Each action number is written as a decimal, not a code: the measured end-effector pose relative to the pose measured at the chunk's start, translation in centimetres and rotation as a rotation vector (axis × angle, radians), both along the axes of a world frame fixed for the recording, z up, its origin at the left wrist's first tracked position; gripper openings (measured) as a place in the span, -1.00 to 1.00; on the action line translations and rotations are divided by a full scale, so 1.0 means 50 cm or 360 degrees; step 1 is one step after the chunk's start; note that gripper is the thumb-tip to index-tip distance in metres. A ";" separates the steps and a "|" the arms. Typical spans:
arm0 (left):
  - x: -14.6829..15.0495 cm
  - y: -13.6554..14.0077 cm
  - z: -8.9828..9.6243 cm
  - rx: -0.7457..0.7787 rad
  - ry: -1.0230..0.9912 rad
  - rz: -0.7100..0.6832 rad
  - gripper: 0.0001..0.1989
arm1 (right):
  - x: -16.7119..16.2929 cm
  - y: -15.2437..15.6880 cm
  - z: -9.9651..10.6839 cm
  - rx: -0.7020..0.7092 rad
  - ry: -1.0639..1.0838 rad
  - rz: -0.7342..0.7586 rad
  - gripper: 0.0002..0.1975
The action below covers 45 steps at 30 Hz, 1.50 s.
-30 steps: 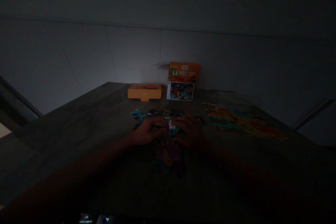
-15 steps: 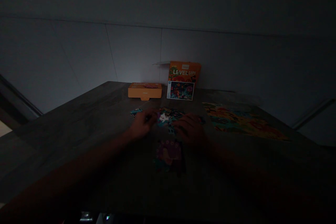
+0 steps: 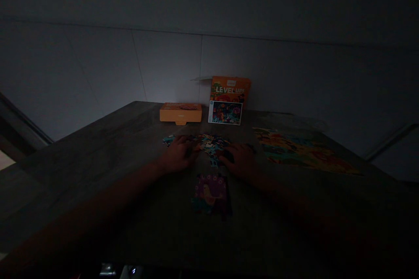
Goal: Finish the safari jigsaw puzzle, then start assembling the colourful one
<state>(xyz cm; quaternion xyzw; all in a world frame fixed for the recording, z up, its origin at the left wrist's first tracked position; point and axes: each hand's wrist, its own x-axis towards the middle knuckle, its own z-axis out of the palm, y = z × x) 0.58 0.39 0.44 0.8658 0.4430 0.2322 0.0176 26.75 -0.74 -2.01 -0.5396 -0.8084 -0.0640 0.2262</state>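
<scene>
Pile: the pieces (image 3: pixel 212 143) lie heaped mid-table, between far and near edges; a careless sweep of either palm could scatter them towards the table's (image 3: pixel 114 139) sides.
Left hand: over the pile's left side (image 3: pixel 178 154), thumb apart from bent fingers — whether they pinch a piece, I can't tell.
Right hand: at the pile's right side (image 3: pixel 240 159), fingers lowered, thumb apart; too dark to see any grip.
Patch: the purple joined bit (image 3: pixel 211 194) lies nearer the near edge, between the forearms; a dragging wrist might break it.
Sheet: flat towards the right edge (image 3: pixel 304 150); pieces pushed that way could get lost against its colours.
Light: very dim — similar pieces might be confused.
</scene>
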 end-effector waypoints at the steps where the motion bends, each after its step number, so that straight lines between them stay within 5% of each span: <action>1: 0.005 -0.006 0.002 -0.0009 -0.0009 -0.0137 -0.61 | 0.000 0.000 0.001 0.0018 0.0010 0.0012 -0.61; 4: 0.015 -0.025 0.013 -0.0078 -0.0031 -0.0434 -0.64 | 0.000 0.000 0.005 0.0040 0.0048 0.0039 -0.63; 13: 0.016 -0.039 0.020 -0.0203 0.0041 -0.0683 -0.53 | 0.002 0.002 0.009 0.0199 0.0206 0.0238 -0.65; 24: 0.044 -0.071 0.053 -0.0262 0.0034 -0.1140 -0.52 | -0.023 -0.045 0.034 0.0449 0.0217 0.1175 -0.51; 31: 0.032 -0.059 0.036 -0.0246 -0.0076 -0.0873 -0.57 | -0.015 -0.055 0.035 0.0493 0.0252 0.1098 -0.40; 40: 0.030 -0.049 0.025 -0.0178 -0.0063 -0.0933 -0.66 | -0.022 -0.062 0.048 0.0473 0.0104 0.1082 -0.46; 45: 0.023 -0.038 0.017 -0.0083 -0.0081 -0.0505 -0.65 | -0.019 -0.047 0.042 0.0407 0.0128 0.0646 -0.45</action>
